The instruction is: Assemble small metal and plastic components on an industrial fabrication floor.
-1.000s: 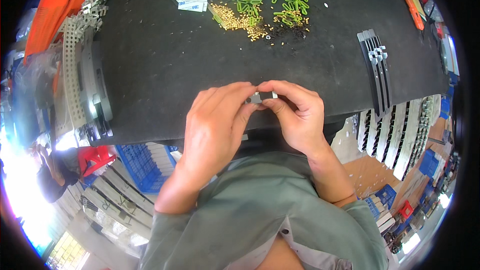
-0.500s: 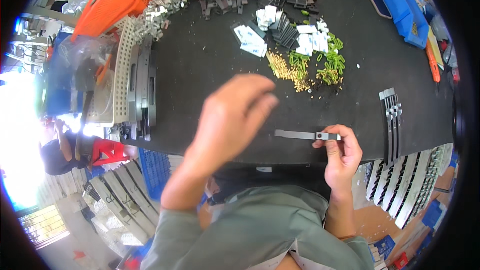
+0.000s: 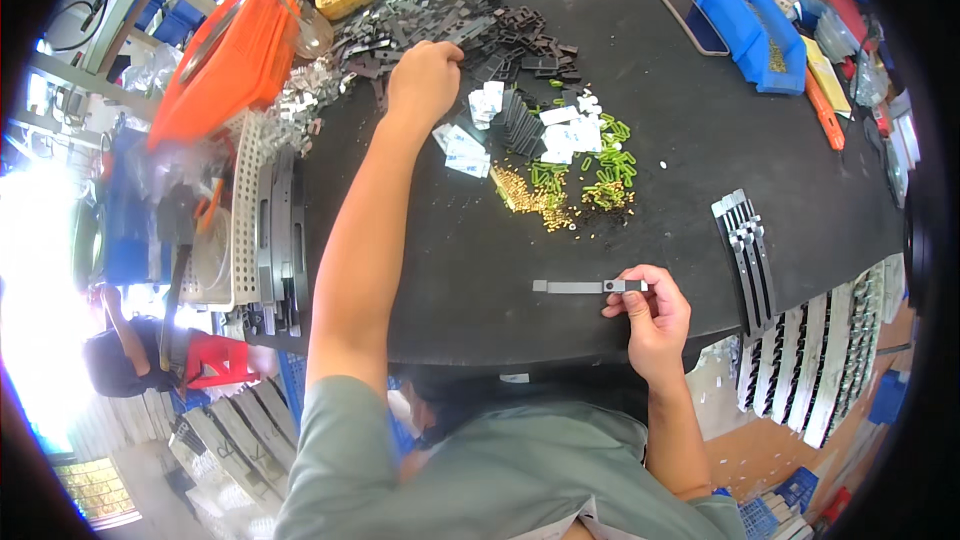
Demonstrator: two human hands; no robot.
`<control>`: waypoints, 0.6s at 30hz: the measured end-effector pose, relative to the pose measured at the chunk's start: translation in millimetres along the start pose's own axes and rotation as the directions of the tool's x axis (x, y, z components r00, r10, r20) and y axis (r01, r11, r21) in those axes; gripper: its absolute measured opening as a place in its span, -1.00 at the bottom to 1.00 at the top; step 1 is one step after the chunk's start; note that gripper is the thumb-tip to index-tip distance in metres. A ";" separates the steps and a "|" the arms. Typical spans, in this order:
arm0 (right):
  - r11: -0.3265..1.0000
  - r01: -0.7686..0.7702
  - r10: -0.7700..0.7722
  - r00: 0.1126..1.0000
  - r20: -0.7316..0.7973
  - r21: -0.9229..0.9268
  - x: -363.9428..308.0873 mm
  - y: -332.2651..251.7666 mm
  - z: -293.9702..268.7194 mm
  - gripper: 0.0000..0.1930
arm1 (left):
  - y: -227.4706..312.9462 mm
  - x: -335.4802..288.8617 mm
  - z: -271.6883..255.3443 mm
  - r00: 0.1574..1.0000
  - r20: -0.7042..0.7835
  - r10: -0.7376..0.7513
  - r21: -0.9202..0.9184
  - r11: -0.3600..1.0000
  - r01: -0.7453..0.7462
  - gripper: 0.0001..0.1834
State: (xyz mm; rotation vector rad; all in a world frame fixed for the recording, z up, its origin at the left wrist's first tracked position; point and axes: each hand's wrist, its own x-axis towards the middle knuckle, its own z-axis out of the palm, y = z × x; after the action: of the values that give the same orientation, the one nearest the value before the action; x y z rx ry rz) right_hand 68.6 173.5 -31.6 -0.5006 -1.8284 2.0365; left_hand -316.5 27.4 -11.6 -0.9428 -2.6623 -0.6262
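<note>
My right hand [image 3: 655, 325] pinches one end of a thin grey metal strip [image 3: 575, 288] near the table's front edge. A small bracket with a dark hole [image 3: 613, 286] sits on the strip beside my fingertips. The strip's free end points left. My left hand [image 3: 425, 85] is stretched far forward over the near edge of a pile of dark flat metal parts [image 3: 440, 20]. Its fingers curl closed, and whatever they grip is hidden. Right of it lie white-backed pads [image 3: 463, 150], a fanned stack of black pads [image 3: 520, 124], green rings [image 3: 615, 162] and small brass pieces [image 3: 530, 198].
Several finished-looking strips [image 3: 745, 255] lie together at the right. Silvery clips [image 3: 300, 105] are heaped by the orange basket [image 3: 220, 60] and the white perforated crate [image 3: 240, 225]. A phone [image 3: 693, 22], blue bins [image 3: 745, 30] and an orange cutter [image 3: 825, 110] line the far right.
My left hand has moved forward from above the table's middle to the dark parts pile. My right hand still holds the strip. The view has shifted, showing more of the table's far side.
</note>
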 end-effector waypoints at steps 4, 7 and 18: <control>0.999 -0.016 0.017 1.000 -0.014 0.043 -0.9 0.7 2.0 -0.87 | 31.8 22.0 15.0 1.000 0.005 0.010 0.017 1.000 -0.010 -0.78; 0.999 -0.011 0.011 1.000 0.003 0.042 1.3 -0.1 2.7 -0.87 | 22.8 37.2 33.7 0.998 -0.015 0.067 0.156 0.986 -0.064 -0.77; 0.994 0.019 -0.018 1.000 -0.005 0.110 2.1 1.2 -3.0 -0.87 | 71.2 -111.3 -75.3 0.984 0.073 0.163 -0.137 0.979 -0.152 -0.84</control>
State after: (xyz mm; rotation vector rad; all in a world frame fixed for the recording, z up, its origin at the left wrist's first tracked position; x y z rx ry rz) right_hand 68.1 177.0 -33.1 -0.4543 -1.7004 2.1086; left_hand -179.5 -18.2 36.0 -1.2282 -2.6098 -0.7468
